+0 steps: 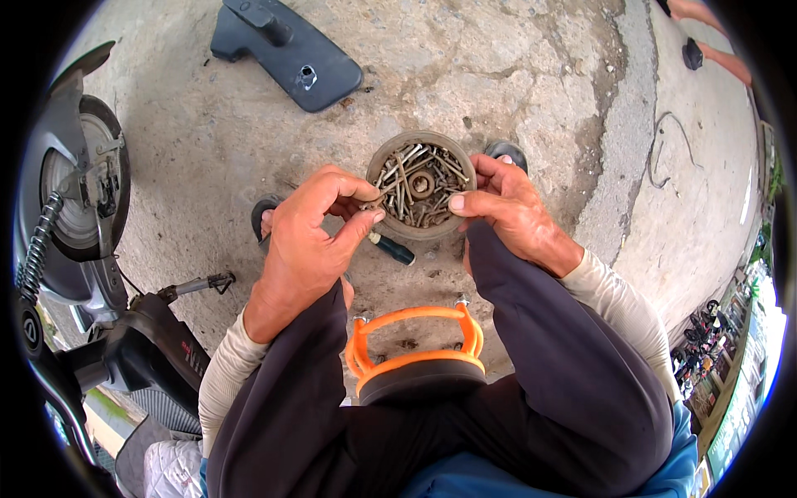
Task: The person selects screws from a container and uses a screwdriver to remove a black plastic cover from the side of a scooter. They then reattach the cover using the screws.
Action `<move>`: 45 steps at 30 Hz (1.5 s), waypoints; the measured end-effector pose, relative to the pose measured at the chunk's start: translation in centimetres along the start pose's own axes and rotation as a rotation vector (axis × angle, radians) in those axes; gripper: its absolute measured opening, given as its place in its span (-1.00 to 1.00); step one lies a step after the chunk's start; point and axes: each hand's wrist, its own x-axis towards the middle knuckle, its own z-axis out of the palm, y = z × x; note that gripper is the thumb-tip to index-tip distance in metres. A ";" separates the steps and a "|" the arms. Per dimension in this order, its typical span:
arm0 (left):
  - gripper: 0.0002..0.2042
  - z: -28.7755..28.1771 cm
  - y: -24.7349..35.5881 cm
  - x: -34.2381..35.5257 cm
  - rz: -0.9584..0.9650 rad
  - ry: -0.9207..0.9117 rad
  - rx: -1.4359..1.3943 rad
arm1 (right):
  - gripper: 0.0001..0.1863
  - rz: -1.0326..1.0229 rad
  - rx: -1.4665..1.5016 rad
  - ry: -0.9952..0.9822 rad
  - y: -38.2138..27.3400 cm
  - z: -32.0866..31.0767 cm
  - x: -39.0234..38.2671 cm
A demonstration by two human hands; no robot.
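Observation:
A round, worn bowl [423,231] full of loose bolts and screws [402,184] is held up between my knees. Among them lies a rusty ring-shaped part [422,184]. My right hand [516,206] grips the bowl's right rim, thumb over the edge and fingers outside. At the left rim my left hand [311,228] is closed in a pinch, thumb and forefinger around a small rusty bolt [371,203], mostly covered by the fingertips. Just below the bowl, a dark green tool handle [392,248] shows; its other end is hidden.
A scooter with its rear wheel [83,178] and spring stands at left. A black plastic housing [286,54] lies on the concrete ahead. Beneath me is an orange-framed stool [415,358]. At right lie a thin cable [664,149] and, farther, another person's legs [726,62].

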 end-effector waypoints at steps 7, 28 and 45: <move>-0.66 -0.4 0.0 -0.2 0.067 -0.047 0.120 | -0.56 -0.011 0.040 0.051 -0.7 0.8 -0.2; -0.81 -0.6 1.3 1.8 0.402 -0.355 0.577 | -0.49 0.039 -0.206 0.042 -0.7 0.9 0.3; -0.89 -0.3 -1.6 0.6 0.219 -0.083 0.082 | -0.49 0.054 -0.230 0.056 -0.5 0.9 0.4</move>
